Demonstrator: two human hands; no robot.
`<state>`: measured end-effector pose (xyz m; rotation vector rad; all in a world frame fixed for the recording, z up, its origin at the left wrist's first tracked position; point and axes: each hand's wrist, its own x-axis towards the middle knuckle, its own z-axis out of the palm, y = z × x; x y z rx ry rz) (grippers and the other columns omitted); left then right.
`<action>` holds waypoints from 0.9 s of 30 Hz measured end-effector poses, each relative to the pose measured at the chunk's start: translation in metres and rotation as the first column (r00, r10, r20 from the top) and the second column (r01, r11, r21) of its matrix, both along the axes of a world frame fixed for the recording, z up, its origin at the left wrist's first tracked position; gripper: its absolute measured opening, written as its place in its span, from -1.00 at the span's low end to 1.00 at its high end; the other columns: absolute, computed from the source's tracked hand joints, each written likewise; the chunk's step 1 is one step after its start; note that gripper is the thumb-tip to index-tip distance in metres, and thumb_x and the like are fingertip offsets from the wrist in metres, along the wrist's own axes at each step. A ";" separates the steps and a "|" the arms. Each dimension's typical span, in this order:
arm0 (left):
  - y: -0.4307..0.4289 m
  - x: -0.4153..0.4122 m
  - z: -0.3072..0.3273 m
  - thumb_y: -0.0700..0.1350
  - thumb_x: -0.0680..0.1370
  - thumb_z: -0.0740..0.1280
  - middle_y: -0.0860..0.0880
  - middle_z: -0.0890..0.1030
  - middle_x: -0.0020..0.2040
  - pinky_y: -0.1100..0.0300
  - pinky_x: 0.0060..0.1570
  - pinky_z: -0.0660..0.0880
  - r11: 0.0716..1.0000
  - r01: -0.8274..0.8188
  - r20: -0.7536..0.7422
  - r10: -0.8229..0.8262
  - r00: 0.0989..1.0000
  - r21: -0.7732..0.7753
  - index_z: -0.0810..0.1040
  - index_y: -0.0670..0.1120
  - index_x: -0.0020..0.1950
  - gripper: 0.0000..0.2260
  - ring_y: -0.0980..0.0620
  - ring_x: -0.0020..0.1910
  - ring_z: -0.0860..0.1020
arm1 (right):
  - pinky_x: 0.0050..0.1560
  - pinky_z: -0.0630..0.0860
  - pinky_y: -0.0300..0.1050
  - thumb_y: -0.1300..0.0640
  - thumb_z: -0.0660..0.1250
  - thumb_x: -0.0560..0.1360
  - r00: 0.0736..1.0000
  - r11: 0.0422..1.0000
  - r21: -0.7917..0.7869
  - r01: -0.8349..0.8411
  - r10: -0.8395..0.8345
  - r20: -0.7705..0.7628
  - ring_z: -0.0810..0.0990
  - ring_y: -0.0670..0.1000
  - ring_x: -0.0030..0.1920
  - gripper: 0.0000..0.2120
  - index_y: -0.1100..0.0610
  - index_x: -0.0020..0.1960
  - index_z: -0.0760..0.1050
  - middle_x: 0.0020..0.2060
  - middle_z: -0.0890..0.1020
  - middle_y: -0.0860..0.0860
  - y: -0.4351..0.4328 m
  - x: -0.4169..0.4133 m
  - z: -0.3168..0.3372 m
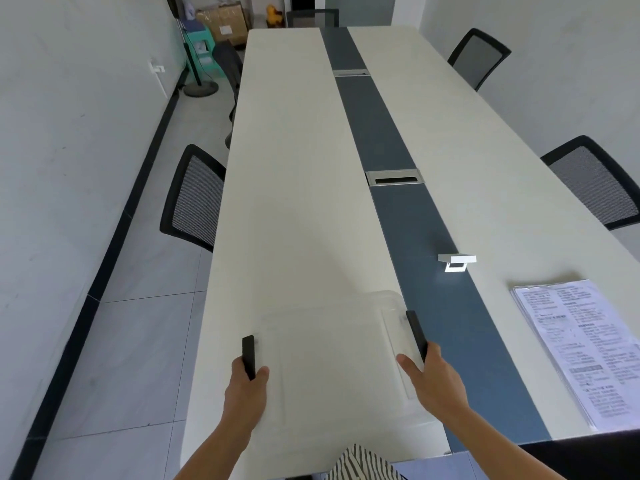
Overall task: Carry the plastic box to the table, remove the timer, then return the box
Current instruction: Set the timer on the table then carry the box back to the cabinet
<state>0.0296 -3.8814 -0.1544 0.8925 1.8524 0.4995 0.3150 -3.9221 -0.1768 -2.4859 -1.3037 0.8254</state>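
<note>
Grip: left hand (pixel 245 393) and right hand (pixel 431 375) each clamped on a black latch of the plastic box (pixel 332 355).
Box: over the bench (pixel 294 202) near edge.
Timer: not discernible.
Risk: latch popping, box dropping.

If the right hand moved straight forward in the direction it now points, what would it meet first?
The right hand, gripping the black handle of the clear plastic box, points along the table's dark strip. Probably the raised silver cable cover comes first, though depth is unclear and the hand may pass just left of it.
</note>
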 end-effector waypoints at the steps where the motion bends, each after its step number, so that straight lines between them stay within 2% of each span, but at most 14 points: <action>1: 0.000 0.002 0.001 -0.11 0.58 0.16 -0.10 0.48 -0.22 0.15 -0.36 0.33 1.000 0.003 -0.015 -0.003 1.000 0.005 0.34 -0.10 0.19 -0.80 -0.03 -0.32 0.43 | -0.16 0.58 0.07 -0.23 0.16 0.51 1.000 1.000 0.000 -0.004 0.004 0.018 0.61 0.14 -0.17 -0.52 0.16 0.17 0.28 -0.13 0.60 0.07 0.000 0.000 0.000; 6: -0.002 0.010 -0.002 -0.11 0.60 0.10 -0.12 0.51 -0.21 0.15 -0.40 0.36 0.999 0.037 -0.108 -0.034 0.994 0.020 0.24 -0.08 0.32 -0.72 -0.06 -0.33 0.47 | -0.23 0.56 -0.01 -0.18 0.13 0.54 0.997 0.999 0.030 -0.035 0.033 0.075 0.63 0.12 -0.17 -0.57 0.15 0.20 0.30 -0.19 0.53 -0.01 0.002 -0.006 0.002; 12: -0.004 0.012 -0.006 -0.11 0.60 0.09 -0.18 0.55 -0.12 0.11 -0.34 0.43 0.997 0.064 -0.130 -0.057 0.990 0.044 0.21 -0.11 0.34 -0.69 -0.11 -0.28 0.51 | -0.11 0.59 0.03 -0.15 0.16 0.54 0.999 0.998 0.063 -0.032 0.030 0.024 0.63 0.13 -0.06 -0.54 0.16 0.28 0.29 0.02 0.61 0.08 0.007 -0.005 0.004; 15: -0.005 0.007 -0.001 -0.11 0.60 0.11 -0.14 0.54 -0.12 0.12 -0.36 0.44 0.992 0.110 -0.118 -0.102 0.988 0.060 0.23 -0.11 0.34 -0.69 -0.07 -0.29 0.53 | -0.12 0.57 -0.02 -0.14 0.21 0.53 1.000 0.997 0.067 -0.029 0.030 -0.010 0.61 0.10 -0.08 -0.54 0.16 0.25 0.33 -0.04 0.58 0.03 0.008 -0.003 0.010; 18: -0.010 -0.002 0.008 -0.11 0.57 0.21 -0.05 0.54 -0.13 0.13 -0.35 0.47 0.986 0.133 -0.102 -0.122 0.987 0.100 0.26 -0.10 0.38 -0.61 -0.03 -0.26 0.55 | -0.19 0.51 -0.10 -0.14 0.29 0.49 0.999 0.996 0.084 -0.009 0.014 -0.053 0.56 0.03 -0.17 -0.55 0.16 0.20 0.39 -0.18 0.53 -0.04 0.004 -0.004 0.018; 22: -0.023 -0.024 0.021 -0.08 0.55 0.26 -0.01 0.52 -0.20 0.17 -0.41 0.38 0.986 0.055 -0.065 -0.046 0.997 0.156 0.30 -0.04 0.42 -0.57 -0.02 -0.32 0.51 | -0.33 0.45 -0.19 -0.06 0.35 0.47 0.982 0.993 0.118 0.026 -0.003 -0.190 0.56 0.01 -0.27 -0.60 0.11 0.22 0.42 -0.24 0.56 -0.03 -0.004 -0.013 0.041; 27: -0.051 -0.056 0.038 -0.10 0.53 0.27 -0.07 0.51 -0.20 0.15 -0.37 0.37 0.975 -0.083 -0.022 0.089 0.996 0.206 0.38 -0.03 0.35 -0.62 -0.03 -0.33 0.47 | -0.19 0.54 -0.09 0.02 0.38 0.45 0.915 0.984 0.176 0.019 0.054 -0.400 0.60 0.09 -0.17 -0.52 -0.05 0.33 0.35 -0.11 0.61 0.03 -0.014 -0.038 0.070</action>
